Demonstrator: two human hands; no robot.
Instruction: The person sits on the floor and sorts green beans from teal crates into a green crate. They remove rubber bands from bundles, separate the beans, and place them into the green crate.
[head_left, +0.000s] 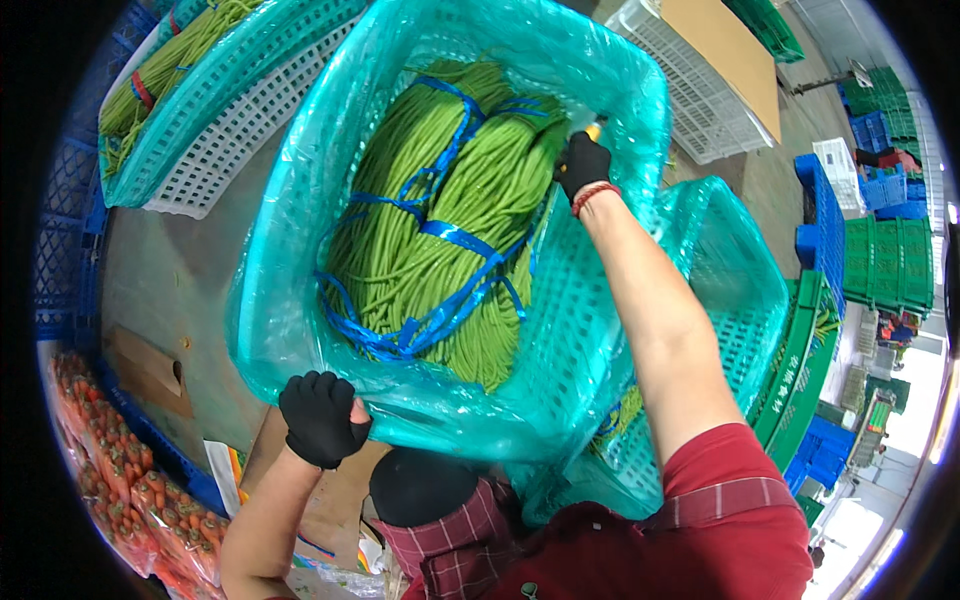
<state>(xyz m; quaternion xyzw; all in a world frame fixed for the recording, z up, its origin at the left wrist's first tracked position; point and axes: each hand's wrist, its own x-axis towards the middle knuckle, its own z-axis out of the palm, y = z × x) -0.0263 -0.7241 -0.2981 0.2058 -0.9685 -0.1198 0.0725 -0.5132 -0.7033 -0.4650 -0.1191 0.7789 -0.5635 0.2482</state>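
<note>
Bundles of long green stems, perhaps garlic scapes or long beans (480, 202), lie in a large crate lined with teal plastic film (577, 330). Blue plastic straps (457, 234) run around and across them. My right hand (583, 163), in a black glove, is inside the crate at the right of the bundles, closed around a small tool with a yellow part (593, 132); its far end is unclear. My left hand (322, 420), in a black fingerless glove, is closed over the crate's near left rim.
A white crate (247, 112) with more green bundles stands at upper left. Bagged carrots (142, 480) lie at lower left. Another teal-lined crate (731, 292) adjoins on the right, near green crates (795, 375) and a blue pallet (821, 217). A cardboard-topped white crate (697, 82) stands at upper right.
</note>
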